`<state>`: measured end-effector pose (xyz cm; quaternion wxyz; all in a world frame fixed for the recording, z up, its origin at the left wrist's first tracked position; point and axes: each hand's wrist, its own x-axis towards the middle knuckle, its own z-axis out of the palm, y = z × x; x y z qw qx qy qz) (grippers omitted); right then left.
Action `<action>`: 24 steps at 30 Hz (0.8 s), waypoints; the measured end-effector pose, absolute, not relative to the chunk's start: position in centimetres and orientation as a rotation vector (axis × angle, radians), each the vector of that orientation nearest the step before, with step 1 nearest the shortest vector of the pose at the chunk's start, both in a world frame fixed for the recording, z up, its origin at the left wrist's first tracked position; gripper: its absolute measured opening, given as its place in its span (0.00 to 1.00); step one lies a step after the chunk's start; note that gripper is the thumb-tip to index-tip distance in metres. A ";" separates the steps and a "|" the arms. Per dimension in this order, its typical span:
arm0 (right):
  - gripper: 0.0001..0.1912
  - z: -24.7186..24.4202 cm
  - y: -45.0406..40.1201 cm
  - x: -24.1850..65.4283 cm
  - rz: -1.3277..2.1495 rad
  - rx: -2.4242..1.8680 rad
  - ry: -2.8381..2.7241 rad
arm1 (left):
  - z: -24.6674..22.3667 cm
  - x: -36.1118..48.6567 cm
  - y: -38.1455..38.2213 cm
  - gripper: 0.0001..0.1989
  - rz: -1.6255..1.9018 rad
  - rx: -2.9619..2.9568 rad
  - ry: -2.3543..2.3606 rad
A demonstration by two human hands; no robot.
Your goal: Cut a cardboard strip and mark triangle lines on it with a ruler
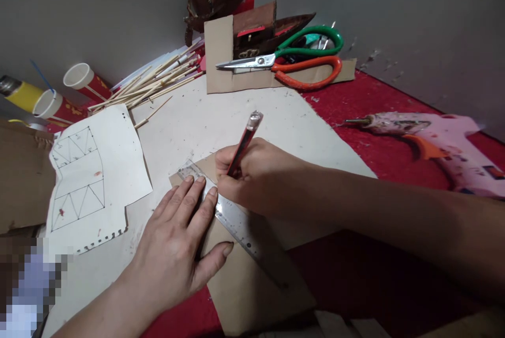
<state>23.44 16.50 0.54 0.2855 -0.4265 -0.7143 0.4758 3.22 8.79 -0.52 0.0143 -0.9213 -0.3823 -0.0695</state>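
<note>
My right hand [256,175] grips a dark red and black pencil [243,144], its blunt end pointing up and its tip hidden behind my fingers. Beneath it, a clear ruler [232,218] lies slantwise across a piece of brown cardboard [244,285]. With fingers stretched out, my left hand [181,227] presses down on the ruler and the cardboard. To the left lies a torn notebook sheet [118,170] bearing two pencil drawings of boxes divided by zigzag lines.
Green-and-orange-handled scissors [268,60] rest on cardboard at the back, before brown model boats [256,22]. A pink glue gun [445,143] lies right. Thin wooden sticks [158,83], paper cups [81,83] and a yellow bottle [23,95] are at back left.
</note>
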 end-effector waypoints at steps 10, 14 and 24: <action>0.09 1.5 16.6 23.7 1.374 -1.240 -1.641 | -0.6 3.2 8.6 0.29 -0.217 -2.818 -1.165; 0.08 1.1 17.2 23.5 1.477 -1.172 -1.425 | -0.6 3.3 8.4 0.28 -0.232 -2.799 -1.157; 0.05 -1.0 17.4 22.8 1.331 -1.136 -1.531 | -0.7 3.1 8.3 0.30 -0.209 -2.799 -1.164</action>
